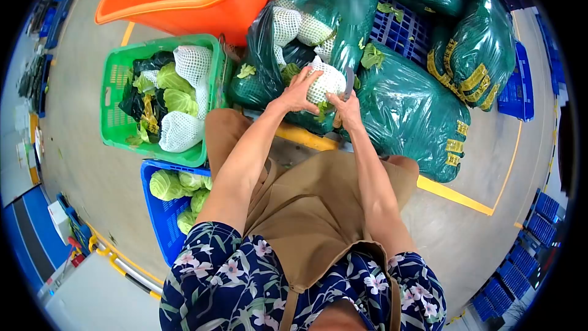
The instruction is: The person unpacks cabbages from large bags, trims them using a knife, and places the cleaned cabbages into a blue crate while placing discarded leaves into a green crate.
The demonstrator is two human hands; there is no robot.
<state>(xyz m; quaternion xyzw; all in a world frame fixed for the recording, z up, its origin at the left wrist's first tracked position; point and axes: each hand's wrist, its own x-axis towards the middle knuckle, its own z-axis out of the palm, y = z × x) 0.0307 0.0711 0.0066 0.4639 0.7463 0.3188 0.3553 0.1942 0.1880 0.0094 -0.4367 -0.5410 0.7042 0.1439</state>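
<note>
A cabbage in a white foam net (pixel 326 83) is between my hands, over an opened dark green plastic bag (pixel 358 9). My left hand (pixel 299 92) is closed around its left side, fingers on the netting. In my right hand (pixel 346 108) is a knife (pixel 350 81), its curved blade pointing up beside the cabbage and its wooden handle low in the palm. The right thumb touches the netting. More netted cabbages (pixel 286 26) show in the bag's opening, just beyond my hands. A loose green leaf (pixel 321 110) hangs under the held cabbage.
At left, a green crate (pixel 106 113) holds leaves, black plastic and foam nets; a blue crate (pixel 160 224) below it holds bare cabbages. An orange bin (pixel 177 7) stands at the back. Full green bags (pixel 410 110) lie at right, some on a blue pallet (pixel 401 30).
</note>
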